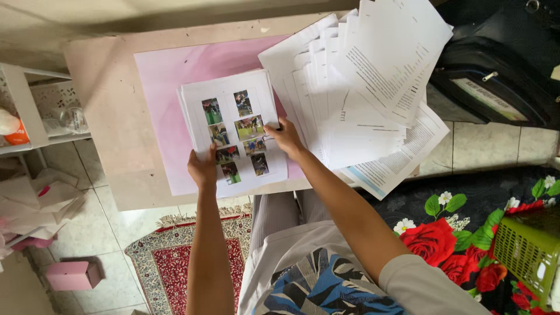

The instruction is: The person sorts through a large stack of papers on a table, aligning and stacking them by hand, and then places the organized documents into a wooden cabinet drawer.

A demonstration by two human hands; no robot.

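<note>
Patterned shirt [318, 280] fills bottom centre. Pink box [73, 274] on tiled floor lower left, white shelf [23, 105] far left, red rug [175, 256] under the table. Left hand [202, 169] grips the bottom edge of the photo-page stack [233, 131]; right hand [286, 137] pinches its right edge, frame centre. Stack lies on pink sheet [169, 76] on beige table [105, 87]. Fanned text pages [361, 81] upper right, black bag [501, 64], green basket [528, 251] lower right.

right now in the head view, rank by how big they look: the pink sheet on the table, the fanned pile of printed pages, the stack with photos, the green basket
1. pink sheet, partly covered
2. fanned pile of printed pages, close to the sheet in spread, so these two are unsure
3. stack with photos, held by the left hand and right hand
4. green basket, cut off by the frame
</note>
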